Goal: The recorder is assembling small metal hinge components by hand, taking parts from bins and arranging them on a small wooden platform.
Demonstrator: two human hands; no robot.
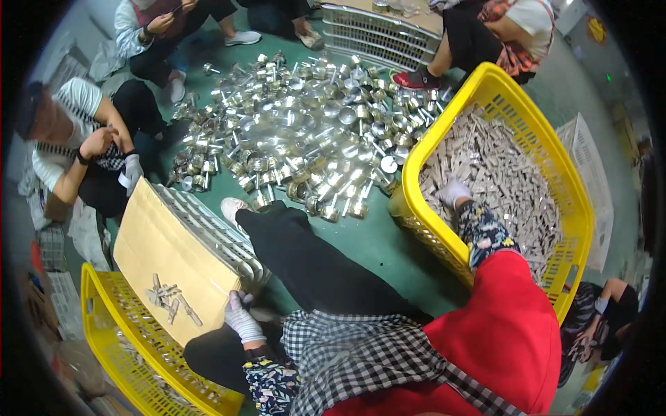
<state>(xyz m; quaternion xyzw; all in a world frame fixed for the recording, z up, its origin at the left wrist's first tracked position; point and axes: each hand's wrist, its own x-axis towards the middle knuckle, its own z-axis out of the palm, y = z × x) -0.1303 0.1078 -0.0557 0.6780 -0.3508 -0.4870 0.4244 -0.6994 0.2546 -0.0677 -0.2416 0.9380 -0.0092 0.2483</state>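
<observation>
My left hand [241, 317], in a pale knitted glove, grips the near corner of a tan cardboard sheet [173, 239]. The sheet lies on top of a stack of light plastic crates [215, 232], and a few small grey-beige strip-like pieces [168, 297] lie loose on it. My right hand [454, 191], also gloved, reaches into a large yellow basket [416, 173] at the right. It touches a heap of similar grey-beige pieces [513, 180]; its fingertips are too small and partly sunk among them to read.
On the green floor ahead spreads a big pile of shiny metal cups with stems [312, 125]. Another yellow basket [132, 333] stands at the lower left. Co-workers sit around the pile, one person [90, 139] close at the left. A white crate [378, 35] stands at the back.
</observation>
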